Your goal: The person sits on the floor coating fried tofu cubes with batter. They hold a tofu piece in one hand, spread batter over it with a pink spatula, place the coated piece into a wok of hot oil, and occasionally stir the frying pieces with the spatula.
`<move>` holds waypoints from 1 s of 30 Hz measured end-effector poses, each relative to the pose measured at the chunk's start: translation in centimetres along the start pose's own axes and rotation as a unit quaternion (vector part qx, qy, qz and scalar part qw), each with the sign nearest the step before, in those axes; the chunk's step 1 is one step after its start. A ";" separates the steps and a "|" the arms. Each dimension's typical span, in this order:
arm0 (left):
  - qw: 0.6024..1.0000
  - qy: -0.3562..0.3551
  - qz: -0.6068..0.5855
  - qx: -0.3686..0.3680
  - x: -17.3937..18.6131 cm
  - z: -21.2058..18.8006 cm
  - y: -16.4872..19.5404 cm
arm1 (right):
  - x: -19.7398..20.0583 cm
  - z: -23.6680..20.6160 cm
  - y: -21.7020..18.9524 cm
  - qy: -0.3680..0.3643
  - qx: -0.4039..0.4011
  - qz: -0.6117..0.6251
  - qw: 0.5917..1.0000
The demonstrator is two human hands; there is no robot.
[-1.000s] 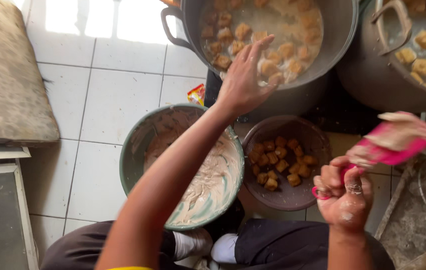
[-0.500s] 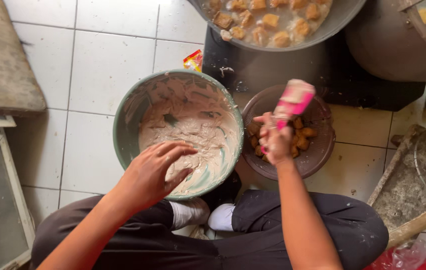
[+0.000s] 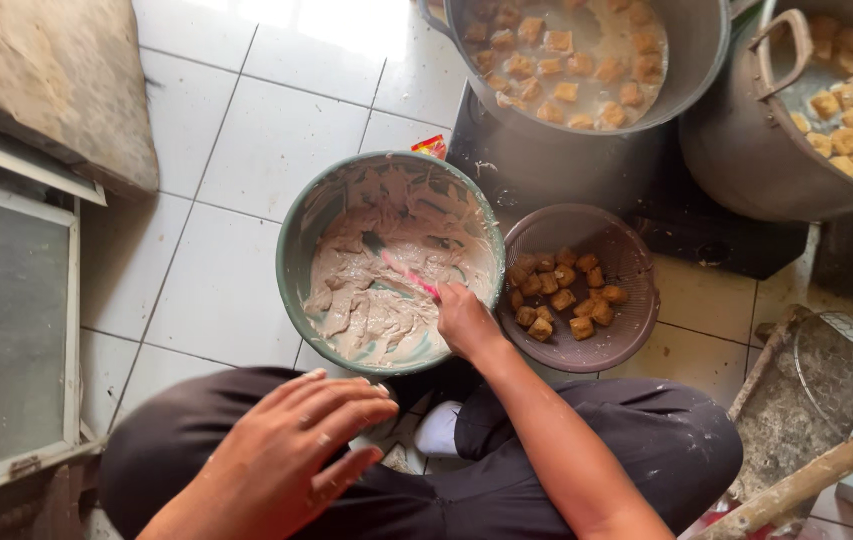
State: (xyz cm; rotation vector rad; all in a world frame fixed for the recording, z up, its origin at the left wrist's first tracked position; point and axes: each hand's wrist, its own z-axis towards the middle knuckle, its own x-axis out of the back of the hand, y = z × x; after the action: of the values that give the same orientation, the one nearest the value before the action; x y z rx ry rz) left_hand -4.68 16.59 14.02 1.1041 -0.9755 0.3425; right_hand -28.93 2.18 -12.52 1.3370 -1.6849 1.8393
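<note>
**Hands at the batter bowl**

Nearest, the left hand point(image 3: 292, 455) lies open, fingers spread, palm down over the left knee of the dark trousers point(image 3: 507, 470); it holds nothing. Just beyond, the right hand point(image 3: 467, 320) is closed around the handle of a pink spatula point(image 3: 409, 275), whose blade end rests in the batter point(image 3: 377, 290). The batter fills the green bowl point(image 3: 297, 230), which stands on the white tiled floor point(image 3: 247, 140) directly in front of the knees. Touching the bowl's right side is a brown basket point(image 3: 627, 260) holding fried cubes point(image 3: 562, 295). Farther off, two large metal pots point(image 3: 707, 50) stand near each other, both containing cubes in liquid. A framed panel point(image 3: 7, 320) lies at far left.
</note>
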 end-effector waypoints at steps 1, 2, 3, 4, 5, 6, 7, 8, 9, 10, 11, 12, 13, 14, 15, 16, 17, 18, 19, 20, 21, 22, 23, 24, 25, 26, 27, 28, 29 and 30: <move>0.999 -0.023 0.005 -0.024 -0.2 0.0 0.3 | 0.1 0.0 -0.1 -0.016 -0.022 -0.026 0.999; 0.998 -0.029 0.010 -0.050 -0.5 0.1 0.8 | 0.2 -0.1 -0.4 -0.033 -0.044 -0.052 0.997; 0.996 -0.042 0.016 -0.079 -0.9 0.2 1.2 | 0.5 -0.2 -0.9 -0.049 -0.070 -0.072 0.994; 0.991 -0.061 0.024 -0.118 -1.2 0.7 1.4 | 0.8 -0.5 -1.4 -0.007 0.013 -0.051 0.999; 0.986 -0.066 0.026 -0.150 -1.8 1.1 1.7 | 1.1 -1.0 -1.7 0.041 0.093 -0.037 0.994; 0.981 -0.065 0.029 -0.182 -2.3 1.5 2.0 | 1.8 -1.2 -2.1 0.089 0.177 -0.031 0.980; 0.976 -0.056 0.032 -0.207 -2.7 1.8 1.9 | 2.4 -1.3 -2.5 0.071 0.119 -0.057 0.989; 0.975 -0.062 0.030 -0.211 -2.7 1.9 1.5 | 2.8 -1.8 -3.1 0.045 0.065 -0.082 0.993; 0.975 -0.070 0.024 -0.209 -2.9 1.7 1.2 | 3.0 -2.4 -3.6 0.013 0.009 -0.103 0.995; 0.975 -0.083 0.017 -0.206 -2.9 1.4 0.7 | 3.2 -2.6 -4.0 -0.053 -0.025 -0.178 0.982; 0.974 -0.089 0.011 -0.210 -3.0 1.2 0.0 | 3.6 -2.6 -4.2 -0.115 -0.061 -0.249 0.960; 0.972 -0.095 0.005 -0.214 -3.2 1.1 -0.7 | 3.9 -2.5 -4.2 -0.176 -0.097 -0.316 0.927; 0.971 -0.101 0.001 -0.217 -3.4 1.0 -1.6 | 4.0 -2.3 -4.1 -0.146 -0.058 -0.319 0.935; 0.968 -0.109 0.019 -0.225 -4.0 1.0 -2.4 | 4.4 -2.2 -3.7 -0.115 -0.017 -0.325 0.939; 0.966 -0.113 0.036 -0.230 -4.6 0.9 -3.1 | 4.7 -1.8 -3.2 -0.086 0.026 -0.333 0.939; 0.965 -0.116 0.050 -0.229 -5.3 0.6 -3.8 | 5.0 -1.1 -2.7 -0.118 0.005 -0.367 0.923; 0.965 -0.112 0.050 -0.232 -5.9 -0.2 -4.5 | 4.9 -0.5 -2.4 -0.155 -0.014 -0.396 0.905; 0.965 -0.112 0.048 -0.232 -6.6 -1.2 -5.2 | 4.5 -0.1 -2.4 -0.194 -0.032 -0.422 0.885; 0.965 -0.112 0.048 -0.234 -7.3 -2.2 -6.0 | 4.4 0.2 -2.3 -0.205 -0.009 -0.405 0.891; 0.966 -0.100 0.049 -0.232 -8.1 -3.1 -6.9 | 4.7 0.6 -1.9 -0.213 0.013 -0.392 0.895; 0.969 -0.080 0.054 -0.229 -9.1 -3.9 -8.0 | 5.2 1.4 -1.6 -0.219 0.041 -0.383 0.896; 0.971 -0.059 0.062 -0.225 -10.2 -4.6 -9.0 | 5.2 1.8 -1.3 -0.226 0.056 -0.390 0.891; 0.971 -0.026 0.069 -0.229 -11.7 -5.2 -10.0 | 5.6 1.8 -1.1 -0.229 0.068 -0.395 0.887; 0.968 0.004 0.078 -0.238 -13.2 -5.7 -11.0 | 6.0 2.4 -1.0 -0.230 0.077 -0.399 0.885; 0.964 0.030 0.087 -0.248 -14.7 -6.2 -11.9 | 6.4 3.1 -0.9 -0.253 0.097 -0.392 0.879; 0.958 0.058 0.115 -0.255 -16.3 -6.7 -12.7 | 6.8 3.3 -0.8 -0.278 0.116 -0.384 0.873; 0.952 0.080 0.145 -0.257 -18.1 -6.7 -13.5 | 7.4 3.7 -0.5 -0.304 0.134 -0.378 0.864; 0.948 0.087 0.165 -0.257 -19.5 -6.7 -14.4 | 7.8 4.3 -0.4 -0.311 0.134 -0.388 0.857; 0.950 0.071 0.170 -0.253 -20.8 -6.3 -15.3 | 8.1 4.2 -0.5 -0.319 0.135 -0.396 0.851; 0.950 0.056 0.174 -0.255 -21.9 -5.6 -16.1 | 8.6 4.3 -0.5 -0.324 0.131 -0.401 0.847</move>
State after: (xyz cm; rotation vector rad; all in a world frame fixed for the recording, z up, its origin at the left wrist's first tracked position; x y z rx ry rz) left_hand -3.42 18.96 -13.59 0.4366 -1.0788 0.4035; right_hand -31.21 -4.52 -6.08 2.4876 -0.8003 1.1787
